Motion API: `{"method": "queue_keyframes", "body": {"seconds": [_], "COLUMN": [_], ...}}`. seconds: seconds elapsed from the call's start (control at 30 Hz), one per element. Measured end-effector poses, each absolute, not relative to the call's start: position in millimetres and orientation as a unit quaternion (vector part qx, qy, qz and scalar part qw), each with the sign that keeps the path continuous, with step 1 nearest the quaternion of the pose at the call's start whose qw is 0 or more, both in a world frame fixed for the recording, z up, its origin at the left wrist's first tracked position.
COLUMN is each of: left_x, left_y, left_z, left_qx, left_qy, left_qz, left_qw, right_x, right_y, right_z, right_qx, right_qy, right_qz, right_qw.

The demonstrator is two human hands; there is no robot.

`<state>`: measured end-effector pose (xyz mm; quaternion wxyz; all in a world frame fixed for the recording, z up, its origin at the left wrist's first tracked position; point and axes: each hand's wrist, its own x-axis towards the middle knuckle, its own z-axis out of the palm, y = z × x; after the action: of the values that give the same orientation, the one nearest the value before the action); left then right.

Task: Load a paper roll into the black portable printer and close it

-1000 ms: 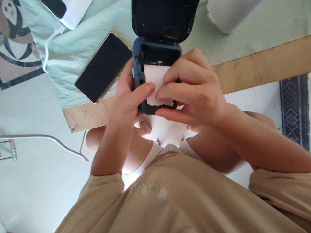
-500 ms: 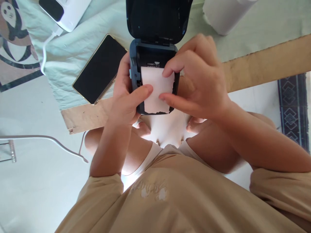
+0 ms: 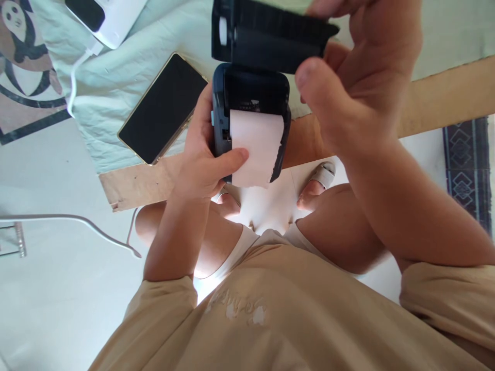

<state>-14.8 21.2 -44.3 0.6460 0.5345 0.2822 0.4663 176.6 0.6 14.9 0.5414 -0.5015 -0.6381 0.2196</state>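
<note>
1. Our left hand (image 3: pixel 203 165) grips the small dark blue printer (image 3: pixel 250 111) at the table edge (image 3: pixel 131 183), thumb pinning the white paper strip (image 3: pixel 255 149).
2. Our right hand (image 3: pixel 359 87) pinches the printer's hinged lid (image 3: pixel 266 36), tilted partway down.
3. A smartphone (image 3: pixel 162 108) lies just left of the printer.

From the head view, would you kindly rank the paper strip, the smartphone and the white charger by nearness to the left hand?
1. Paper strip: under the left hand's thumb, on the printer.
2. Smartphone: just left, on the cloth.
3. White charger: top left corner.
</note>
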Motion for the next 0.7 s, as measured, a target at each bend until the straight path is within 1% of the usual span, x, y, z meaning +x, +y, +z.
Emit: {"method": "queue_keyframes", "body": {"seconds": [0.17,0.33,0.5,0.7], "left_x": [-14.3,-11.6,-10.4,-10.0], "left_y": [18.5,15.7,16.0,19.4], "left_z": [-41.9,-39.5,-35.5,-34.8], "left_qx": [0.525,0.505,0.505,0.503], "left_qy": [0.282,0.302,0.302,0.3], "left_qz": [0.472,0.48,0.483,0.464], "left_qw": [0.65,0.651,0.648,0.664], "right_x": [182.9,187.8,187.9,184.1], "right_y": [-2.7,-1.5,-5.7,-9.7], "right_z": [4.9,-0.9,-0.2,-1.6], "right_qx": [-0.45,-0.411,-0.42,-0.459], "right_qy": [-0.703,-0.777,-0.788,-0.757], "right_qz": [0.206,0.14,0.163,0.203], "right_qw": [0.51,0.457,0.42,0.418]}}
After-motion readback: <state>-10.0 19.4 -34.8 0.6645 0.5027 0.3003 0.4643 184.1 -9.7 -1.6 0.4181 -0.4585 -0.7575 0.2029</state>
